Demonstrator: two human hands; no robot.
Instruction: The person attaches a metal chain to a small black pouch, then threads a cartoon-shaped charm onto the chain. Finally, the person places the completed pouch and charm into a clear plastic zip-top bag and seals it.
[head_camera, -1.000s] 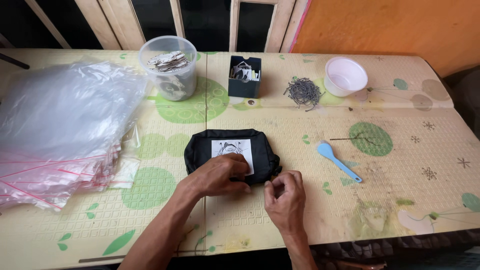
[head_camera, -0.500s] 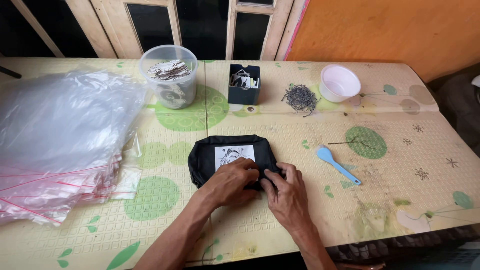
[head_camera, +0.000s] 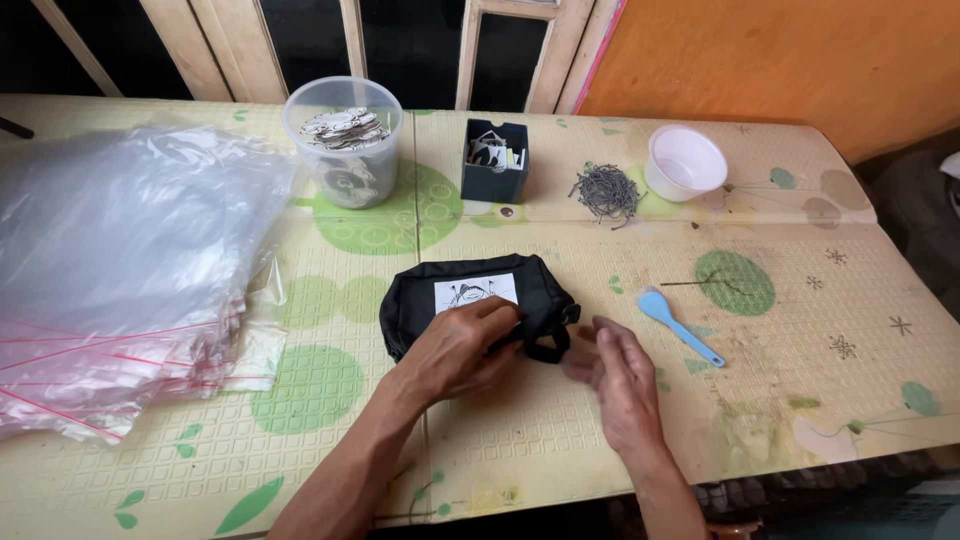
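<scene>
Two hands meet over the near middle of the surface (head_camera: 560, 440), and we see a small black pouch (head_camera: 470, 300) lying there with a white label on its top. Our left hand (head_camera: 455, 345) lies flat on the pouch's near edge, fingers loosely curled over the fabric. Our right hand (head_camera: 615, 375) sits just right of the pouch; it is blurred, its fingers half spread, and we cannot tell whether it pinches anything. A blue spoon (head_camera: 678, 325) lies right of it. At the far side stand a clear tub (head_camera: 343, 140), a dark box (head_camera: 495, 165), a heap of small metal pieces (head_camera: 605, 190) and a white cup (head_camera: 685, 162). A stack of clear bags (head_camera: 120, 270) fills the left.
</scene>
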